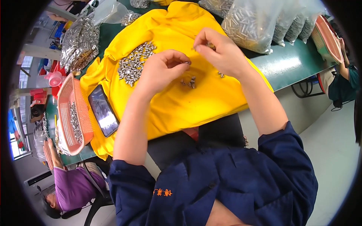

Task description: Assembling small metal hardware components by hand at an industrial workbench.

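Over a yellow cloth (169,109), my left hand (166,69) is closed in a pinch, with a small metal piece (187,63) at its fingertips. To its right and slightly farther away, my right hand (222,52) is curled, thumb and index finger close together. Something small and dark shows inside its fingers, too hidden to name. Beside my left hand lies a pile of small silver metal cylinders (132,64). A few more metal cylinders (192,82) rest on the cloth below my hands, and another metal cylinder (221,75) lies under my right wrist.
A phone (103,111) and a pink basket (65,124) holding metal parts are at the left. Clear bags of metal parts (249,26) stand at the far right of the green table (286,67). Co-workers sit at both sides, one in a purple shirt (73,186).
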